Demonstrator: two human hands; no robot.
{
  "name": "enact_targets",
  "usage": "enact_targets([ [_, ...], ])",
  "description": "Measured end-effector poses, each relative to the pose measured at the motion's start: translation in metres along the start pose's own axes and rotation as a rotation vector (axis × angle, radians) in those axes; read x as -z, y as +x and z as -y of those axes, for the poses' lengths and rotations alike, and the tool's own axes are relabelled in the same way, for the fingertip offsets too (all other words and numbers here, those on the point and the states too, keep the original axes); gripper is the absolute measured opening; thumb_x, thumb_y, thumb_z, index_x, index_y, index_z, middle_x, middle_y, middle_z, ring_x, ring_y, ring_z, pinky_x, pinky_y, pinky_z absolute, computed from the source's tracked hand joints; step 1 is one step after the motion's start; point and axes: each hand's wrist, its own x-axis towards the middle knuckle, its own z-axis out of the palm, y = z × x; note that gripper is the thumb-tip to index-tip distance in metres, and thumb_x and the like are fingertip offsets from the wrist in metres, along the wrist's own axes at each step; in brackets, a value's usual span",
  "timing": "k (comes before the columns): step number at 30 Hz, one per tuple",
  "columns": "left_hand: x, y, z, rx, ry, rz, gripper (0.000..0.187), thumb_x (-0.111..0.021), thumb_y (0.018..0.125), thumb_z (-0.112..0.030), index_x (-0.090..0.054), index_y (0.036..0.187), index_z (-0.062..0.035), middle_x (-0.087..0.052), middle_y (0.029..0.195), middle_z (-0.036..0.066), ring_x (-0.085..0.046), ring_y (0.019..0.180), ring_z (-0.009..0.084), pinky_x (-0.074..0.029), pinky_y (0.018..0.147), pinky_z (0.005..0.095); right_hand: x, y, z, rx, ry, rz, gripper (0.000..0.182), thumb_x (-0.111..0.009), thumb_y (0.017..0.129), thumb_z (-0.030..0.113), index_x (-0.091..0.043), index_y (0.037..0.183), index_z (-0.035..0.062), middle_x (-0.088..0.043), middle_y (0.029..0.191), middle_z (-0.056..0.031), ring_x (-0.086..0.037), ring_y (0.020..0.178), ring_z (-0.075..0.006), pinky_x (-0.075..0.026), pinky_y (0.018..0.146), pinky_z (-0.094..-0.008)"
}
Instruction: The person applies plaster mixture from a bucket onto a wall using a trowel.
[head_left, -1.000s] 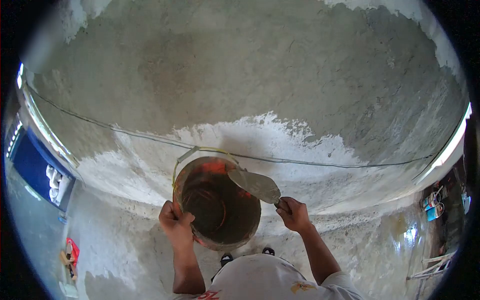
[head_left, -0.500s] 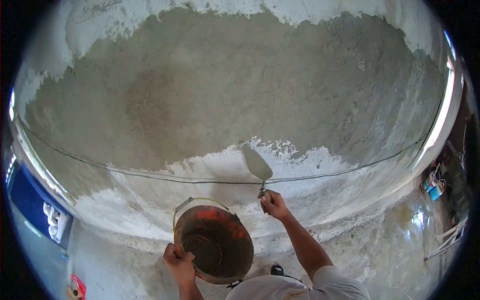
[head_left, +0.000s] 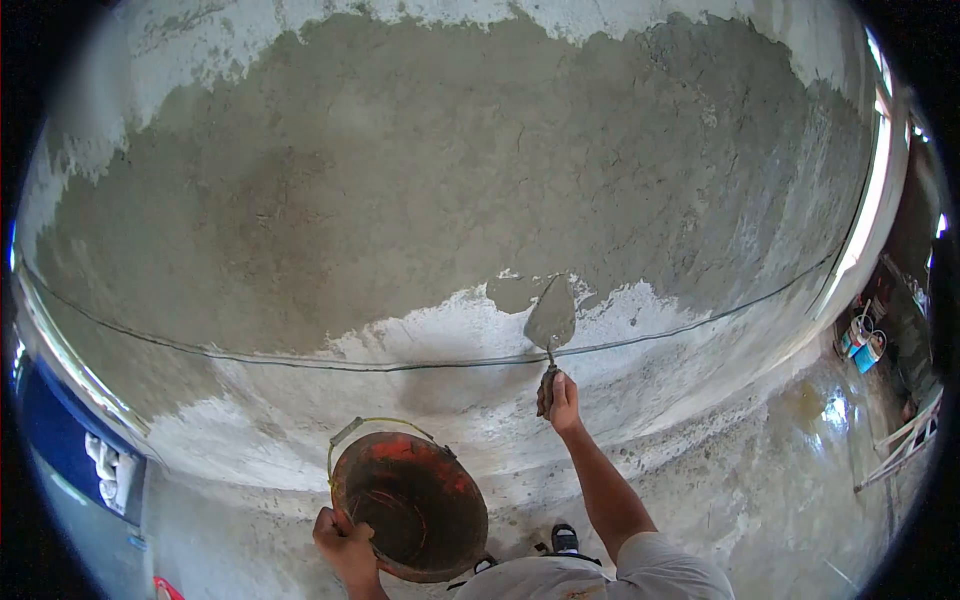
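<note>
My right hand (head_left: pixel 563 402) is closed round the handle of a trowel (head_left: pixel 551 318). The trowel's blade points up and lies against the wall at the lower edge of the grey wet plaster (head_left: pixel 480 180), above the cable. My left hand (head_left: pixel 345 545) grips the rim of a bucket (head_left: pixel 455 515) at its left side. The bucket is tilted so its inside shows, orange and dark with mortar stains; little lies at its bottom. Its yellowish wire handle stands up over the far rim.
A dark cable (head_left: pixel 390 367) runs across the wall under the plaster. Bare whitish wall (head_left: pixel 440 325) shows below it. Small paint buckets (head_left: pixel 868 350) and a white metal frame (head_left: pixel 905 445) stand at the right. A blue panel (head_left: pixel 60 420) is at the left.
The trowel has moved right along the plaster's lower edge and turned more upright. A fresh patch of plaster now covers white wall left of the blade. The bucket has shifted slightly left and down.
</note>
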Motion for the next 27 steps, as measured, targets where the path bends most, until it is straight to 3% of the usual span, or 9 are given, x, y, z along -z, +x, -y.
enact_targets([
  [2,0.005,0.002,0.007,-0.025,0.024,0.005,0.033,-0.057,0.053,0.002,-0.030,0.067,-0.0109,-0.032,0.069,-0.002,-0.031,0.065,0.0123,-0.033,0.062,0.0292,-0.009,-0.005,-0.001,0.060,-0.155,-0.020,0.031,-0.053,0.105,0.033,-0.051,0.088,0.0070,-0.052,0.063,0.0000,-0.049,0.049,-0.0092,-0.042,0.044,-0.0284],
  [6,0.007,0.004,0.009,-0.005,0.097,-0.009,0.033,-0.056,0.054,0.002,-0.029,0.067,-0.0107,-0.031,0.069,-0.002,-0.031,0.065,0.0130,-0.032,0.062,0.0304,-0.031,0.006,0.006,0.099,-0.287,0.076,0.029,-0.063,0.100,0.029,-0.057,0.096,0.0007,-0.057,0.067,-0.0017,-0.051,0.054,-0.0076,-0.043,0.049,-0.0281],
  [11,-0.001,-0.005,-0.005,-0.038,0.000,-0.015,0.033,-0.057,0.052,0.002,-0.030,0.067,-0.0110,-0.029,0.069,-0.002,-0.029,0.065,0.0127,-0.031,0.062,0.0301,-0.031,0.027,0.003,0.157,-0.491,0.092,0.031,-0.064,0.099,0.028,-0.060,0.100,-0.0026,-0.054,0.067,0.0001,-0.048,0.063,-0.0055,-0.041,0.054,-0.0269],
  [17,-0.006,-0.004,0.010,-0.033,-0.009,-0.006,0.034,-0.058,0.052,-0.001,-0.030,0.067,-0.0117,-0.029,0.069,-0.003,-0.029,0.065,0.0124,-0.032,0.062,0.0299,0.016,0.015,-0.013,0.018,-0.105,-0.078,0.031,-0.055,0.105,0.032,-0.052,0.085,0.0083,-0.051,0.061,0.0023,-0.048,0.050,-0.0065,-0.040,0.045,-0.0254],
  [21,-0.018,-0.011,-0.004,-0.031,-0.024,-0.010,0.033,-0.060,0.052,-0.004,-0.032,0.068,-0.0115,-0.028,0.070,-0.004,-0.028,0.065,0.0122,-0.032,0.061,0.0293,0.008,0.001,-0.020,0.009,-0.087,-0.140,0.033,-0.054,0.105,0.033,-0.050,0.085,0.0067,-0.051,0.059,0.0002,-0.048,0.046,-0.0082,-0.041,0.041,-0.0273],
  [25,-0.022,-0.015,-0.008,-0.086,-0.048,-0.013,0.032,-0.059,0.052,-0.003,-0.032,0.067,-0.0112,-0.029,0.069,-0.004,-0.029,0.064,0.0116,-0.032,0.060,0.0290,-0.009,0.014,-0.025,0.100,-0.193,-0.009,0.032,-0.054,0.105,0.033,-0.050,0.088,0.0062,-0.051,0.058,0.0000,-0.048,0.046,-0.0087,-0.042,0.041,-0.0276],
  [27,-0.025,-0.017,-0.016,-0.008,-0.053,-0.029,0.032,-0.059,0.052,-0.001,-0.032,0.066,-0.0114,-0.030,0.068,-0.004,-0.029,0.063,0.0114,-0.032,0.059,0.0290,-0.009,0.020,-0.030,0.034,-0.115,-0.035,0.032,-0.055,0.105,0.032,-0.050,0.087,0.0068,-0.050,0.058,0.0004,-0.048,0.045,-0.0091,-0.041,0.041,-0.0279],
])
